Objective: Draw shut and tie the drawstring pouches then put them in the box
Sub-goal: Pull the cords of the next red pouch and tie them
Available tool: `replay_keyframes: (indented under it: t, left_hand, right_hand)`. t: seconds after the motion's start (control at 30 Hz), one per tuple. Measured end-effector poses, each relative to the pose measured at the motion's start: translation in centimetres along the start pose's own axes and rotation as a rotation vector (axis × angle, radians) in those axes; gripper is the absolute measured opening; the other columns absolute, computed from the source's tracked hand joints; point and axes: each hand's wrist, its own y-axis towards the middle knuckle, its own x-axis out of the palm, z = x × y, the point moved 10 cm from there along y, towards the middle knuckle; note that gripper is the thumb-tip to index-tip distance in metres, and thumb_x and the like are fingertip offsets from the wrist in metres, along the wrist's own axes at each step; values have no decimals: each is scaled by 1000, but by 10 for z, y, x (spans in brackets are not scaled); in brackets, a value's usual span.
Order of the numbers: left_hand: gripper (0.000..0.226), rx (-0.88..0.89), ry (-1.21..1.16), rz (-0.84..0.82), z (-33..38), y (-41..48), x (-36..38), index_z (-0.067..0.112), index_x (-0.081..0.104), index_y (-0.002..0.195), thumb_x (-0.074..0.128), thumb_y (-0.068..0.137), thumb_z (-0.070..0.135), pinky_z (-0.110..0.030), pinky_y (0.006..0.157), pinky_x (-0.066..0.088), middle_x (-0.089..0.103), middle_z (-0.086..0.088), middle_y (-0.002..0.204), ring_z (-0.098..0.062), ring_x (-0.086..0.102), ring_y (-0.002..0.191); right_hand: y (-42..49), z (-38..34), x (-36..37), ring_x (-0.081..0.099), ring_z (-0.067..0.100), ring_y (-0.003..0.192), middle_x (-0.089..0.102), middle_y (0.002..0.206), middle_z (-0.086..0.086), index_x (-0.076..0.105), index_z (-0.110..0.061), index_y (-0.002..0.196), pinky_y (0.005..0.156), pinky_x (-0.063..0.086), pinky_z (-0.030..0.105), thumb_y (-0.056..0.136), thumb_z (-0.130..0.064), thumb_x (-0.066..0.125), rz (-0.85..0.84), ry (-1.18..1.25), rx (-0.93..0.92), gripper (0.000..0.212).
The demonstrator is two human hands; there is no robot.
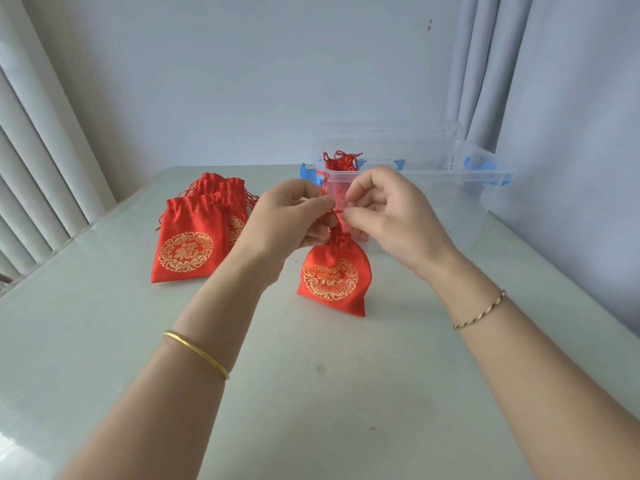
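A red drawstring pouch (334, 275) with a gold emblem hangs just above the table at centre, its neck gathered tight. My left hand (291, 220) pinches its red cord (337, 211) from the left, and my right hand (388, 216) pinches the same cord from the right, directly over the neck. Behind my hands stands a clear plastic box (433, 188) with blue latches; at least one tied red pouch (341, 161) shows inside at its left end. A pile of red pouches (194, 240) with loose necks lies on the table to the left.
The box's clear lid (384, 140) stands open behind it against the wall. The pale table (311, 393) runs toward me. Vertical blinds (38, 168) line the left side and a curtain (485, 64) hangs at the back right.
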Motion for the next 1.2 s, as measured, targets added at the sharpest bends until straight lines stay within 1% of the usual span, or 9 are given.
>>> replay_keyframes:
  t: [0.17,0.27,0.4,0.47,0.6,0.8,0.9,1.03,1.2]
  left_hand:
    - [15,-2,-7,67,0,-1,-9,8,58,74,59,89,7,-19,52,51,60,-6,59,-5,55,43]
    - [14,10,0,95,3,-2,-12,6,58,74,59,88,5,-19,52,53,60,-2,51,-6,57,42]
    - [10,10,4,121,5,-3,-15,3,59,76,59,87,4,-21,56,55,63,-8,57,-8,60,45]
    - [5,4,-11,126,6,-2,-18,2,59,82,59,87,4,-23,60,56,64,-9,63,-10,62,50]
    - [14,31,25,164,11,0,-27,9,56,94,62,83,3,-26,71,57,63,-8,85,-18,67,75]
    - [13,238,361,128,40,-10,-14,23,64,76,67,77,11,-11,60,41,61,6,86,-4,55,71]
    - [9,364,604,135,50,-17,-2,30,67,76,73,75,23,-4,66,36,49,10,94,0,50,83]
    - [8,442,791,185,52,-19,1,30,69,83,73,76,30,-21,75,36,45,6,95,-14,49,97]
    - [8,448,841,181,48,-15,2,25,69,85,71,79,29,-27,77,40,48,3,96,-15,50,94]
  right_hand:
    - [-6,-14,8,43,3,54,60,72,9,60,-13,78,57,41,17,74,-12,75,-11,-131,-161,15]
    - [-7,-23,5,48,3,55,57,77,7,66,-9,81,59,39,11,73,-10,74,43,-212,-260,11]
    - [-14,-37,10,58,24,66,57,77,10,69,-6,80,63,49,36,75,-10,66,88,-395,-428,8]
    - [-16,-41,11,57,23,66,55,74,9,69,-6,79,61,48,35,76,-11,63,105,-461,-470,8]
    - [-6,-18,0,49,1,56,51,65,-6,69,-9,72,58,37,12,78,-11,66,116,-271,-239,6]
    - [-6,36,5,39,3,37,51,49,-1,65,-4,71,40,31,15,81,-4,63,48,363,301,10]
    - [-7,41,8,35,5,35,47,52,2,64,-6,69,41,29,17,82,-5,64,27,433,351,12]
    - [-7,43,11,31,6,38,43,50,0,64,-7,71,42,27,18,82,-6,63,-3,496,384,11]
    - [-8,39,16,33,6,39,39,54,4,64,-9,69,42,27,17,84,-2,60,-59,552,375,16]
